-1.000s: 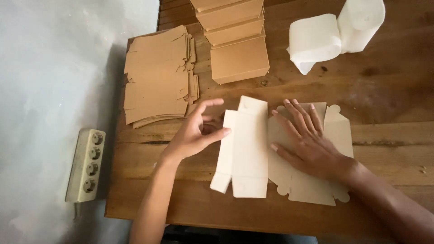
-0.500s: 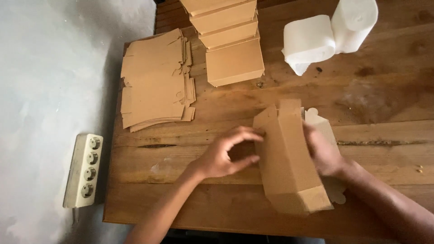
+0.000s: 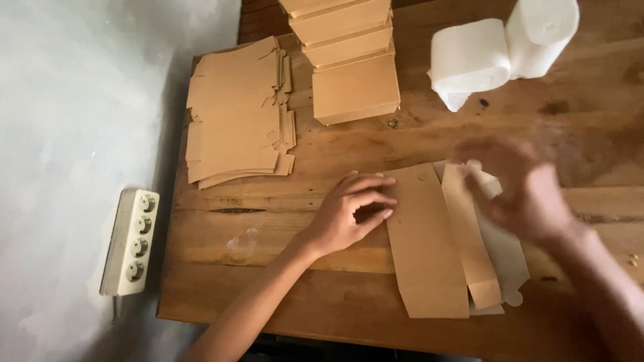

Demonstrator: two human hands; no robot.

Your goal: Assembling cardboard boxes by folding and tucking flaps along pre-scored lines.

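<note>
Cardboard blank (image 3: pixel 429 241) lying flat on the worktop (image 3: pixel 268 268) at 6 o'clock from 4 stacked boxes (image 3: pixel 352 74). Left hand (image 3: pixel 349 211), fingers curled, presses its left edge; right hand (image 3: pixel 523 184), blurred, hovers above it, fingers loosely spread.

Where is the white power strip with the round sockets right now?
In the head view, the white power strip lies on the grey floor at the lower left, just off the wooden table's left edge, below the stack of flat brown cardboard blanks.
</note>
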